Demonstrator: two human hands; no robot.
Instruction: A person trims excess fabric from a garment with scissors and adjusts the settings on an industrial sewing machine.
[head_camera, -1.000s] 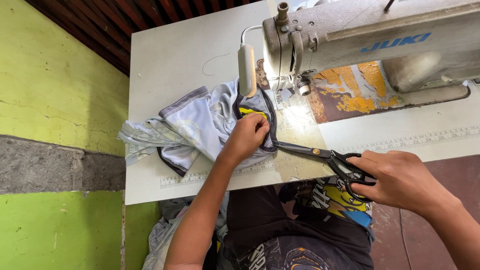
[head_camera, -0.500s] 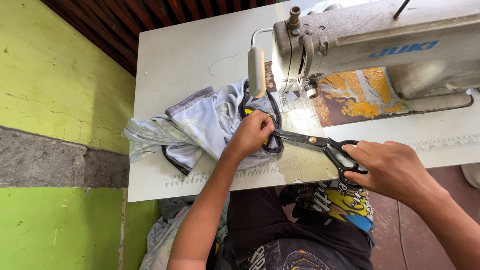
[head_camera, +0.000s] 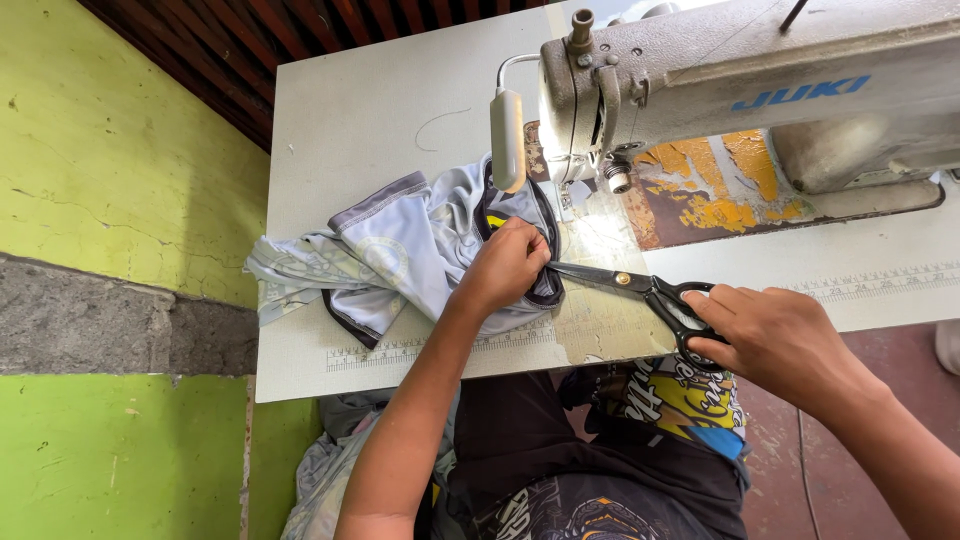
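Observation:
A light grey garment (head_camera: 400, 255) with dark trim lies bunched on the white sewing table (head_camera: 370, 110), left of the needle. My left hand (head_camera: 505, 265) pinches its dark-edged part beside the presser foot. My right hand (head_camera: 775, 335) grips the black handles of the scissors (head_camera: 640, 290). Their blades point left and reach the cloth just under my left fingers. The tips are hidden by that hand.
The grey industrial sewing machine (head_camera: 740, 90) stands over the table's right half, with a small lamp (head_camera: 508, 140) lit beside its head and a worn yellow plate (head_camera: 710, 185) under its arm. More cloth (head_camera: 330, 470) hangs below the table's front edge. A green wall (head_camera: 100, 200) is on the left.
My right hand has pushed the scissors leftward until the blades meet the cloth at my left hand. The left hand stays on the garment.

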